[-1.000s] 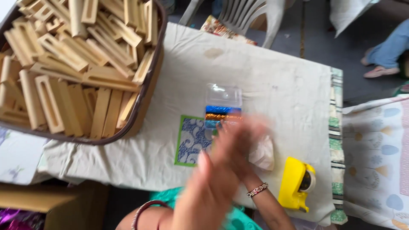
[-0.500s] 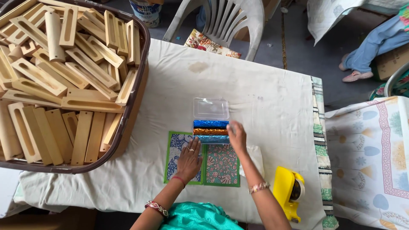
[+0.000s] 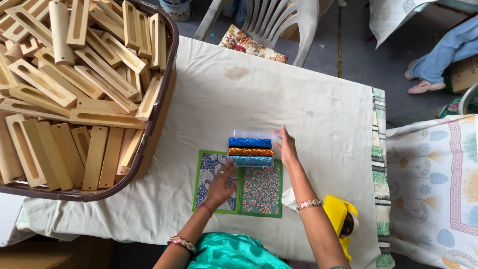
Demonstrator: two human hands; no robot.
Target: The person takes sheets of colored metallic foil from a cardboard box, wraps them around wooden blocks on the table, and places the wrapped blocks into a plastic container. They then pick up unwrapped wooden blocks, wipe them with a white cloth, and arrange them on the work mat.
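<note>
Here the foil rolls [image 3: 250, 151] lie between both spread grips, left hand [image 3: 220, 185] and right hand [image 3: 287, 148].

The large dark-rimmed basket of pale slotted wooden blocks [image 3: 158, 107] runs off the left and top edges. The white plastic chair [image 3: 271, 20] is cut at the top. The yellow tape dispenser [image 3: 341, 221] is partly hidden behind the right forearm. A seated person's blue-trousered leg [image 3: 445, 50] leaves the right edge.
</note>
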